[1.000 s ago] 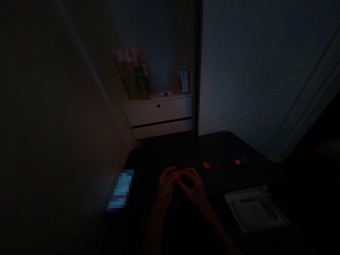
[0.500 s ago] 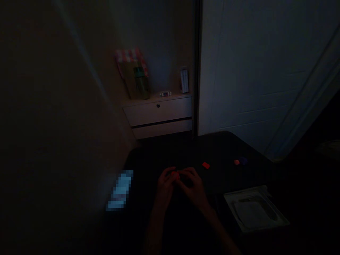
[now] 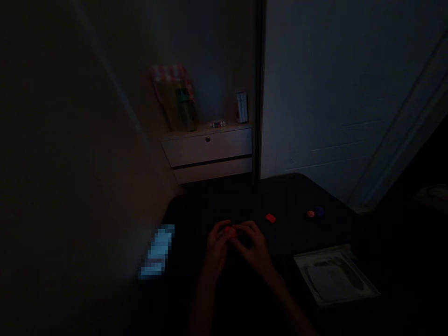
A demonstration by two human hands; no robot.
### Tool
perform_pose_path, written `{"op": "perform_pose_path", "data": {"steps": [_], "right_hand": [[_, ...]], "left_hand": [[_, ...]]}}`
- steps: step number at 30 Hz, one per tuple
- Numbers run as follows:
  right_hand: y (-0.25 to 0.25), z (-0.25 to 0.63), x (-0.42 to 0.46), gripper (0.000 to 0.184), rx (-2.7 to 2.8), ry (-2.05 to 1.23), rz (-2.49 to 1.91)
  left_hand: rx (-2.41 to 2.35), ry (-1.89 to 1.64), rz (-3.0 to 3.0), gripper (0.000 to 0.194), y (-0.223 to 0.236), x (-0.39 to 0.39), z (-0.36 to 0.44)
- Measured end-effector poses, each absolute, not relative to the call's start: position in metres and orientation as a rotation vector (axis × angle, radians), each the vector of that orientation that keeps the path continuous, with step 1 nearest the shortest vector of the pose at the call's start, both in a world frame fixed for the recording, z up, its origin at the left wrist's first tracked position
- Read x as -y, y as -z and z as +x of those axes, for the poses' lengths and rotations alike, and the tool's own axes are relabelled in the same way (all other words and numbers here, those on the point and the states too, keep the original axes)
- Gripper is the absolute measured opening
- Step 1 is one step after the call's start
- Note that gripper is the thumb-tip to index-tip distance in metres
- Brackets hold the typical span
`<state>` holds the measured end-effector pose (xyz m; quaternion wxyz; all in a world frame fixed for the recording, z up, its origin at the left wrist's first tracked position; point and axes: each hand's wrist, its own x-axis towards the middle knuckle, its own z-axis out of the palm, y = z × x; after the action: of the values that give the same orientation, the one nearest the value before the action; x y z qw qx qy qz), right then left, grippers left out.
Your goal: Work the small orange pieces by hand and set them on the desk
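The room is very dark. My left hand and my right hand meet over a black table, fingers curled together around a small red piece pinched between them. Another small red piece lies on the table just beyond my right hand. Farther right sit a small orange piece and a dark purple piece, side by side.
A clear plastic bag with something flat inside lies at the table's right front. A glowing screen lies at the left edge. Behind stand a white drawer unit with a bottle and small items, and a white door.
Nothing has visibly changed apart from a slight shift of the view; both hands stay together on the small red piece.
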<state>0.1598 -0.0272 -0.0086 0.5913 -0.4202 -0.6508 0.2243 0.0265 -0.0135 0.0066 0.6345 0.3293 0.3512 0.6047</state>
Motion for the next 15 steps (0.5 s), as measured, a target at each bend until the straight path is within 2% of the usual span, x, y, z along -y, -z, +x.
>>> {"op": "perform_pose_path", "data": {"steps": [15], "right_hand": [[0.0077,0.1602,0.0275,0.024,1.544,-0.569,-0.964]], "left_hand": [[-0.801,-1.408,0.749,0.046,-0.0050,0.0121,0.0259]]}}
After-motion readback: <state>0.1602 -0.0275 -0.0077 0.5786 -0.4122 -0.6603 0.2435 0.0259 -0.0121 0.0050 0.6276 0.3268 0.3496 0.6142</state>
